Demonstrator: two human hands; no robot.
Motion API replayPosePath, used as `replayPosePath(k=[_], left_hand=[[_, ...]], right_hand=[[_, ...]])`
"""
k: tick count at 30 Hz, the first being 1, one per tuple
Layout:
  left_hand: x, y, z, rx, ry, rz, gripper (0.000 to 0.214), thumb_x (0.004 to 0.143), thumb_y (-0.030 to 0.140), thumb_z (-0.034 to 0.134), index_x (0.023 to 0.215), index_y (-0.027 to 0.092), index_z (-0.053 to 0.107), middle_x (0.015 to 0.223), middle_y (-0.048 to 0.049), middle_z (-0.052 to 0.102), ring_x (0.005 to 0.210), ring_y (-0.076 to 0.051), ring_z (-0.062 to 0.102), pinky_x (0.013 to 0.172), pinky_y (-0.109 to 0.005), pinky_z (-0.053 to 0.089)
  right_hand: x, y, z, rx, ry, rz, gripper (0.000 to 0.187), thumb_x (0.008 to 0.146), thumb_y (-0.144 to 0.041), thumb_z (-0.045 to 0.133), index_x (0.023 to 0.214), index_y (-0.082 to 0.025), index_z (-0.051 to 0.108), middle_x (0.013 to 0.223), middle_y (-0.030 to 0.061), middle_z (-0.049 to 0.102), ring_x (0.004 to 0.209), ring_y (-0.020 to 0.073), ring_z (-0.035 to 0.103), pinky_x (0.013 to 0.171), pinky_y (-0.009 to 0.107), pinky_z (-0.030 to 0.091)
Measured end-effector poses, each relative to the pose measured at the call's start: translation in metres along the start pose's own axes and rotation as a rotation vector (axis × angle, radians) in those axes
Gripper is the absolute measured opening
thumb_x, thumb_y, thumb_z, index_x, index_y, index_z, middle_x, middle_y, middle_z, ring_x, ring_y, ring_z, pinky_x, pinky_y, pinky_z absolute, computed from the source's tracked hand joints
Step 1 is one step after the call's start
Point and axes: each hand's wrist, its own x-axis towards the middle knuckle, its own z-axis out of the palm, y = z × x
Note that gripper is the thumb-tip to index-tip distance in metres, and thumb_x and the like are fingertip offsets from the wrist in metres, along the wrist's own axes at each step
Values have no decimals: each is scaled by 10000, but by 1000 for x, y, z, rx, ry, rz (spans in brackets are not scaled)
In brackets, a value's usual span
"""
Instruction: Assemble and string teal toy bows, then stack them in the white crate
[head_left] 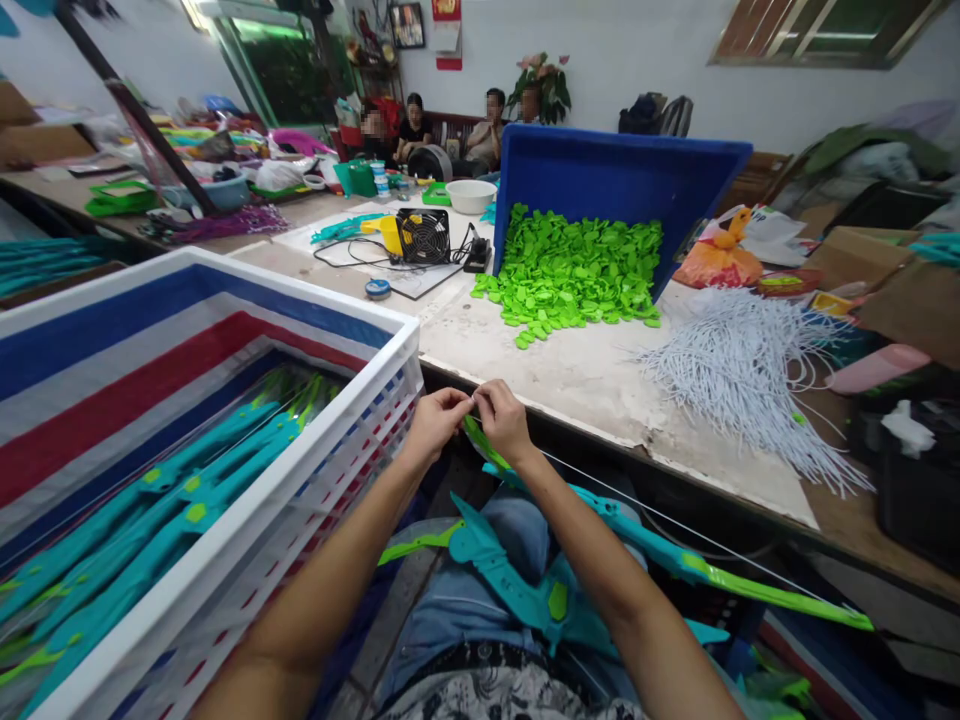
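My left hand [435,425] and my right hand [505,422] meet just in front of the table edge, fingertips pinched together. Between them is the end of a thin white string [675,518], which runs off to the right beneath my right forearm to the tip of a green limb. That limb belongs to a teal and green toy bow [637,522], whose near green end shows under my hands. Another teal toy bow part [491,565] with a green hexagonal piece lies across my lap. My fingers hide the exact shape of the string's end.
At left stands a white crate [409,345] lined with striped cloth, holding several teal bows [176,490]. On the table [585,385] are a tipped blue bin [626,170], green plastic pieces [585,270], white strings [739,360] and a black fan [424,237]. People sit behind.
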Motion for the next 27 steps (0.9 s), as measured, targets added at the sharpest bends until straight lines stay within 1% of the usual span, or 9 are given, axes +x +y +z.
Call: replayPosePath(k=[5,8,10,14,18,20,22,24,27], left_hand=[[-4,-2,-2,31,-108,53,198,638,341,731,737,170,733,698,-15,664,666,-127,557,631,-227,422],[-9,-6,-1,105,-132,119,161,656,337,727,692,180,724,655,5,609,664,-117,531,649,-224,408],[-12,-11,1,96,-114,152,162,682,342,710,692,180,709,655,10,586,652,-112,513,640,-224,405],[-21,-18,-3,-20,-142,154,177,734,350,669,739,173,668,688,5,576,667,-114,517,679,-230,429],[-35,-22,-19,-103,-192,100,197,699,354,699,717,164,652,777,-23,604,758,-138,560,757,-255,463],[-46,-25,-27,-125,-192,53,208,680,354,711,750,163,672,855,-42,632,803,-154,582,764,-265,479],[-62,-29,-34,-139,-137,39,253,678,337,710,878,184,693,956,-50,650,869,-168,598,764,-267,487],[-87,-39,-40,-89,31,44,297,700,323,689,976,211,685,990,-41,660,891,-167,602,754,-259,486],[-141,-68,-54,193,199,-42,189,710,334,674,837,199,709,833,-30,674,777,-154,592,710,-243,462]], right_hand=[[-5,4,-8,6,-27,46,175,914,-262,378,802,-212,503,801,57,527,775,184,501,730,318,423],[-8,7,-8,-5,94,158,183,910,-280,372,793,-210,494,808,62,530,793,188,504,766,332,423],[-10,7,-8,47,97,225,185,911,-306,384,818,-204,508,820,54,550,804,178,525,789,326,432],[-27,11,-36,175,-222,308,307,891,-421,454,1068,-187,542,925,47,619,854,164,594,795,308,468],[-74,37,-95,-156,-759,368,643,709,-490,693,1264,-214,523,1203,102,592,1055,259,574,896,370,444],[-102,49,-116,-312,-956,456,714,717,-415,698,1359,-227,446,1217,116,588,1045,276,581,875,363,448],[-124,53,-125,-424,-1014,512,702,785,-327,620,1427,-249,346,1178,113,606,997,267,598,830,345,452],[-137,50,-123,-580,-956,493,672,833,-271,538,1455,-258,283,1142,125,606,965,272,597,817,360,437],[-144,42,-109,-840,-796,415,655,879,-288,466,1479,-198,218,1077,176,578,935,298,573,818,415,399]])
